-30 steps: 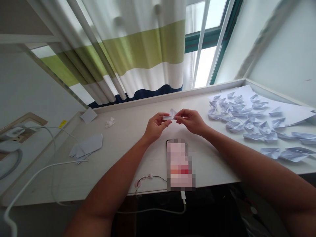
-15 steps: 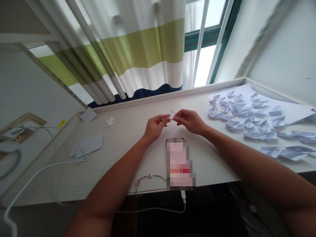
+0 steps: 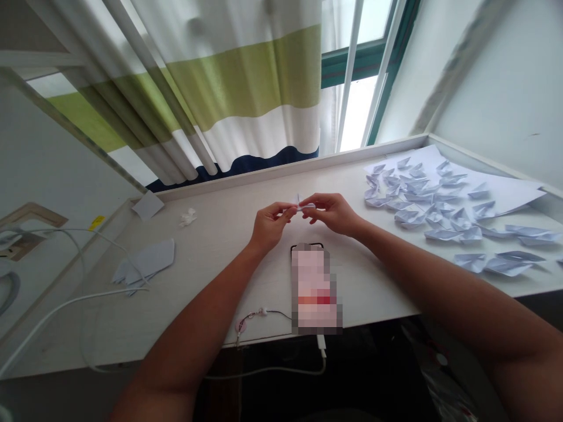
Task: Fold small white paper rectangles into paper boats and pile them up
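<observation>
Both my hands meet above the middle of the white desk (image 3: 229,234), pinching a small folded paper boat (image 3: 304,206) between them. My left hand (image 3: 269,224) grips its left end with thumb and fingertips. At the other end, my right hand (image 3: 333,212) has its fingers closed on the paper, and they cover part of it. A thin white point of the boat sticks up between the hands. Just below lies a phone (image 3: 314,290) with a blurred screen. Many folded paper boats (image 3: 433,202) are spread over the right side of the desk, some on larger white sheets (image 3: 519,190).
On the left are a stack of paper pieces (image 3: 152,261), a single square sheet (image 3: 148,204) and a crumpled scrap (image 3: 187,217). White cables (image 3: 65,299) cross the desk's left end. A charging cable (image 3: 322,346) and a beaded strap (image 3: 263,312) run from the phone. Curtains (image 3: 246,76) hang behind.
My right fingers have shifted over the top of the paper boat, and my left fingertips have closed in nearer its middle. The whole view has moved slightly.
</observation>
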The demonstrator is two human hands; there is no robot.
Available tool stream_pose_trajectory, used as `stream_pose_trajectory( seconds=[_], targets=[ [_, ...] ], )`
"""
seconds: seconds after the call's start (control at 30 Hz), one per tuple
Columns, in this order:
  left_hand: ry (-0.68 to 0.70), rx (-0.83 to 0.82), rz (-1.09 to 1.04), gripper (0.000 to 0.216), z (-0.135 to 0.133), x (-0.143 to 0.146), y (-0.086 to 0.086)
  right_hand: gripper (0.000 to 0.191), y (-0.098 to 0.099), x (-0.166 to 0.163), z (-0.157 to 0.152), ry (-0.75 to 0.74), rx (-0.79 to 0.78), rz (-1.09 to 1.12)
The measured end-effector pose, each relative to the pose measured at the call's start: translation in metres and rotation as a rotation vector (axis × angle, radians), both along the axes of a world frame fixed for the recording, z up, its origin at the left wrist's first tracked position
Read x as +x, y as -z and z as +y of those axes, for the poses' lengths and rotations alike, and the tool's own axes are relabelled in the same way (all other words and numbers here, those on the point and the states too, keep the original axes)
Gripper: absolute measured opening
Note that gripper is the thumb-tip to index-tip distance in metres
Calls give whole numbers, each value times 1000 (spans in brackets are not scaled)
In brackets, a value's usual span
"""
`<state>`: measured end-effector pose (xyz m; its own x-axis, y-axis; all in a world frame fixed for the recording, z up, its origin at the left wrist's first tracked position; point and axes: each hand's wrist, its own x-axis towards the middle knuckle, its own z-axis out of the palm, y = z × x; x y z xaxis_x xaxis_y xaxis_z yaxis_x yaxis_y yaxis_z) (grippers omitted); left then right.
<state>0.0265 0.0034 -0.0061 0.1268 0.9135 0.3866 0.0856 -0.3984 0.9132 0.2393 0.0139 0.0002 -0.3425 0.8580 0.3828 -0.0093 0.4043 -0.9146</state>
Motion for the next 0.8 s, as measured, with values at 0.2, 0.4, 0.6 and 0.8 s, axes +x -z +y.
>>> stream_pose_trajectory(
  seconds=[0.2,0.4,0.6,0.8],
  targets=[
    [25,5,-14,34,0,-1,2,40,-2,-1,0,-24,-65,50],
    [108,-33,-40,47,-4,1,-5,38,-2,1,-1,-53,-148,110],
    [154,-80,-75,70,-7,3,-6,38,-4,0,-3,-46,-167,129],
    [71,-20,76,45,-6,2,-4,40,-5,-1,-5,-36,-225,167]
  ],
)
